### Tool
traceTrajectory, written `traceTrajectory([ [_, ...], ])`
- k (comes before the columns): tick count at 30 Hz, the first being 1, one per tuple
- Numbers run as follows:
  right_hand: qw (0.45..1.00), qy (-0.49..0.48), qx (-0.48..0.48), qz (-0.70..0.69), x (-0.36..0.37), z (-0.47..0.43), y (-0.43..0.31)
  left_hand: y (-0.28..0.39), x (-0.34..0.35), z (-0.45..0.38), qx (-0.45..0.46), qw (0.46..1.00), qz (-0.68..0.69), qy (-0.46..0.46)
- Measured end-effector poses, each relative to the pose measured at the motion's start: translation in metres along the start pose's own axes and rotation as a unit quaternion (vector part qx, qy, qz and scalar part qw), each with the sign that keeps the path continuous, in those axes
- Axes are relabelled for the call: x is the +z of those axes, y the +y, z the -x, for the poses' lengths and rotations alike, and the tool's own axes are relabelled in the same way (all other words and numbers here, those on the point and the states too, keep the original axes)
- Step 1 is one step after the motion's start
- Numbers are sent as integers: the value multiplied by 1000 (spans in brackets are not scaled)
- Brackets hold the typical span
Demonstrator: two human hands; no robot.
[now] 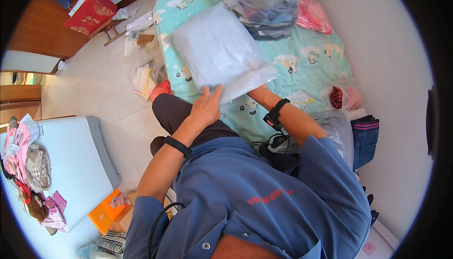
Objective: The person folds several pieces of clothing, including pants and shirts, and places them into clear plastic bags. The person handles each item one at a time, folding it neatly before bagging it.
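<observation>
A puffy white plastic packet (219, 46) lies on the mint-green patterned bedding, its crinkled clear flap (247, 84) towards me. My left hand (208, 105) touches the packet's near left corner, with two fingers spread on its surface. Under the near right edge of the flap reaches my right hand (259, 91); its fingers are hidden there, so its grip does not show. Both wrists wear black straps, and the right one carries a small black device (272, 120).
Beyond the packet stands a full translucent plastic bag (263, 7), beside a pink bag (313, 15). Bagged items and dark blue folded jeans (365, 140) lie along the right wall. On the left are a red paper bag (92, 13) and a light-blue mattress (81, 153) bearing clothes.
</observation>
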State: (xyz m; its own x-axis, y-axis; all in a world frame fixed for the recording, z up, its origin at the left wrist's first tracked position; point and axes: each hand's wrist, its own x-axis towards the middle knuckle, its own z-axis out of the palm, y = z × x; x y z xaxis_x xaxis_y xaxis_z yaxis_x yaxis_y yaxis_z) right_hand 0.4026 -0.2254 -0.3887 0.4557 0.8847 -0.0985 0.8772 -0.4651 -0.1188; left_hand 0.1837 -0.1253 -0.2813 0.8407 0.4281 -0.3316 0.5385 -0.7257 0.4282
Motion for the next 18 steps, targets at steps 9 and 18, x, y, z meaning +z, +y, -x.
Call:
traceTrajectory([
  [9,988,128,-4,-91,35,-109,-38,-49,-26,-27,-3,978,-72,197],
  [18,914,167,-264,259,-29,-6,-23,-39,-17,0,39,963,-124,237],
])
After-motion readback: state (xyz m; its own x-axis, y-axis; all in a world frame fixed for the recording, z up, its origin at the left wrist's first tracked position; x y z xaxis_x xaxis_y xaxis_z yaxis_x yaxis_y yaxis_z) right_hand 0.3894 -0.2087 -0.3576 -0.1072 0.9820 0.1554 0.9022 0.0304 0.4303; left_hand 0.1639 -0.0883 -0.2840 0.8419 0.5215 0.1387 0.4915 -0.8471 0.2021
